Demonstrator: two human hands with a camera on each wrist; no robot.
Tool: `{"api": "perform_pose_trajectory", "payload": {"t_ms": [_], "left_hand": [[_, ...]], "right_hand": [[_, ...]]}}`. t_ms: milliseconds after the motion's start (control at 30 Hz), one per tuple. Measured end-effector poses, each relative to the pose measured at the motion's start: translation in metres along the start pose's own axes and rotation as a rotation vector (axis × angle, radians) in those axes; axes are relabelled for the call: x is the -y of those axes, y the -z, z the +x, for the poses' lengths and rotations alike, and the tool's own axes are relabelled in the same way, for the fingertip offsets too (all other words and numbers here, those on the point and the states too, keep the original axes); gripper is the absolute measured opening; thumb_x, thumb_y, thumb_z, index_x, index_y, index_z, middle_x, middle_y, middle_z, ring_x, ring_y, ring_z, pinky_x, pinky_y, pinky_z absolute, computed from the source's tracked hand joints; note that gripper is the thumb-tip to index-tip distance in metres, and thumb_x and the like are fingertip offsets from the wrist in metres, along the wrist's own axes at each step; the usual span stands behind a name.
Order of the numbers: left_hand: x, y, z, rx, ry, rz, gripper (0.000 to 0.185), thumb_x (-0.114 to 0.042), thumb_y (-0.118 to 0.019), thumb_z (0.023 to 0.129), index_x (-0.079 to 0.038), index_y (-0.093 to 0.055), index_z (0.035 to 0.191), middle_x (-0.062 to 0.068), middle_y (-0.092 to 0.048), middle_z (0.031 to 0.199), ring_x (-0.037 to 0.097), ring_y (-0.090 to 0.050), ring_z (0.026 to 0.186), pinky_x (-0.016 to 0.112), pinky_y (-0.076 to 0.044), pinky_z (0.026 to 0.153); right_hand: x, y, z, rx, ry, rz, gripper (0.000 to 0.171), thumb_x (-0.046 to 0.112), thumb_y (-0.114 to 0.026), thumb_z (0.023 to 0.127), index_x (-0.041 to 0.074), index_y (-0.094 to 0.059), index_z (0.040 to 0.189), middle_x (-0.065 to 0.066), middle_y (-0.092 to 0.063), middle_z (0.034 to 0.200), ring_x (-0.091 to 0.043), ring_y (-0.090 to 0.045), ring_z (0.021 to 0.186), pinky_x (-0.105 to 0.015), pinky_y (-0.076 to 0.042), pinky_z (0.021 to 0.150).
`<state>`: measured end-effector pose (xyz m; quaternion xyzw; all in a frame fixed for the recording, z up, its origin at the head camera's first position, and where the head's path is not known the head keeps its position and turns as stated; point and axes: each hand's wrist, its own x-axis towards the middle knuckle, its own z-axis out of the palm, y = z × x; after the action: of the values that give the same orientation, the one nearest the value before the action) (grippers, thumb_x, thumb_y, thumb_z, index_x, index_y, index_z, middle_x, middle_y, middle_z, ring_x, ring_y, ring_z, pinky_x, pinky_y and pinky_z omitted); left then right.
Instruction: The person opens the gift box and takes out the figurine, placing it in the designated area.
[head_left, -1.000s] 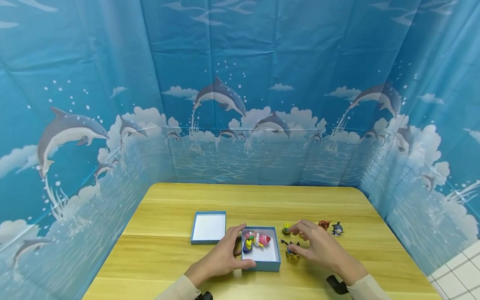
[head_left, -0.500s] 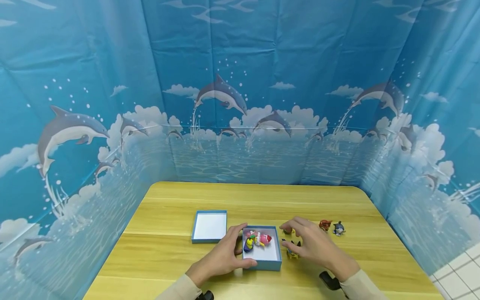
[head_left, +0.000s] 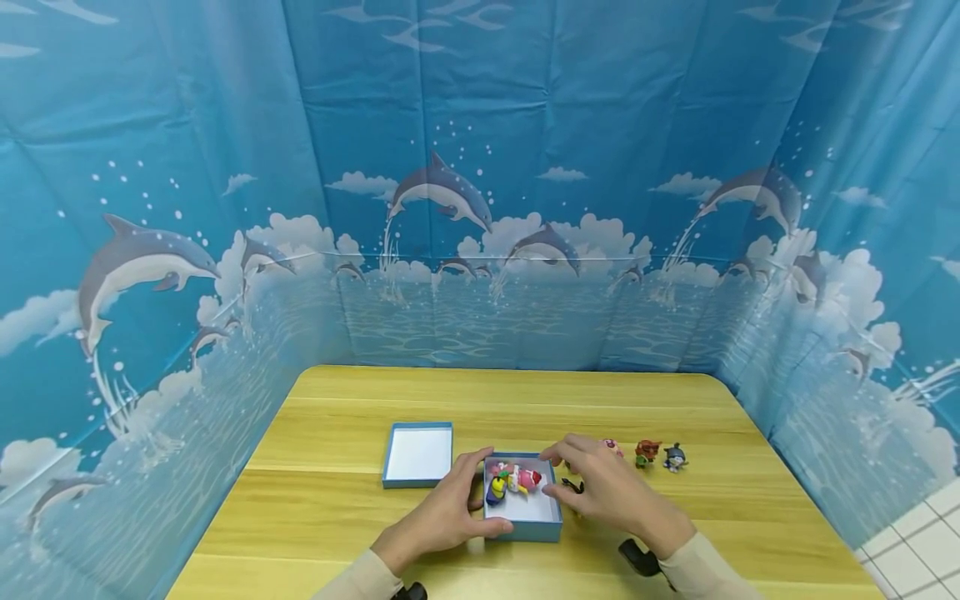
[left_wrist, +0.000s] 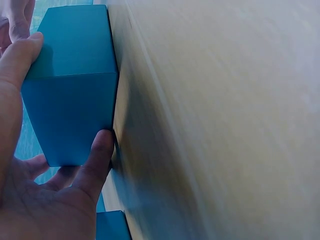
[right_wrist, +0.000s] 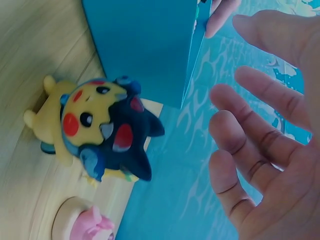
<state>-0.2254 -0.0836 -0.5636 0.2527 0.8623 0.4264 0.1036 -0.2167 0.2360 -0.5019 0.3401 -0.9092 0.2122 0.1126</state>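
My left hand (head_left: 442,512) holds a small blue box (head_left: 525,531) by its left side, the thumb at the front wall. In the left wrist view, fingertips press the box's blue walls (left_wrist: 70,117). Inside lie a pink figurine (head_left: 529,479) and a yellow-and-purple figurine (head_left: 496,492). Over the box's right edge hovers my right hand (head_left: 618,496), fingers loosely bent and apart. The right wrist view shows nothing in that hand (right_wrist: 270,165). Below it, beside the box, stands a yellow figurine with a dark eared hood (right_wrist: 80,115), mostly hidden in the head view.
A shallow blue-edged lid (head_left: 417,455), white inside, lies left of the box. Right of my right hand stand a pink figurine (head_left: 613,447), a reddish-brown one (head_left: 647,452) and a grey-capped one (head_left: 675,457). A dolphin-print curtain (head_left: 480,317) hangs behind the wooden table (head_left: 300,500).
My right hand has moved left, from above the loose figurines to the box's right edge. This uncovers the pink figurine and hides the yellow-green one. My left hand and the box stay put.
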Motion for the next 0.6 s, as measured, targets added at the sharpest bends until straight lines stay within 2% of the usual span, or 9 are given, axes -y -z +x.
{"api": "perform_pose_trajectory", "payload": {"t_ms": [200,600], "left_hand": [[0.000,0.000,0.000,0.003,-0.002,0.004,0.119,-0.065,-0.090,0.098,-0.020,-0.025,0.186,0.012,-0.037,0.185,0.037,-0.052,0.165,0.068,-0.046,0.134],[0.001,-0.001,0.000,0.003,-0.001,0.002,0.117,-0.063,-0.090,0.099,-0.020,-0.025,0.186,0.010,-0.038,0.185,0.034,-0.053,0.163,0.066,-0.047,0.133]], "right_hand": [[0.003,-0.003,0.004,0.030,0.019,0.004,0.035,0.033,-0.091,0.106,0.015,-0.081,0.135,-0.002,-0.080,0.122,-0.015,-0.075,0.098,-0.031,-0.065,0.082],[0.011,-0.005,0.018,0.141,0.010,0.036,0.044,0.029,-0.092,0.104,0.016,-0.080,0.144,-0.006,-0.080,0.133,-0.025,-0.079,0.112,-0.040,-0.068,0.091]]}}
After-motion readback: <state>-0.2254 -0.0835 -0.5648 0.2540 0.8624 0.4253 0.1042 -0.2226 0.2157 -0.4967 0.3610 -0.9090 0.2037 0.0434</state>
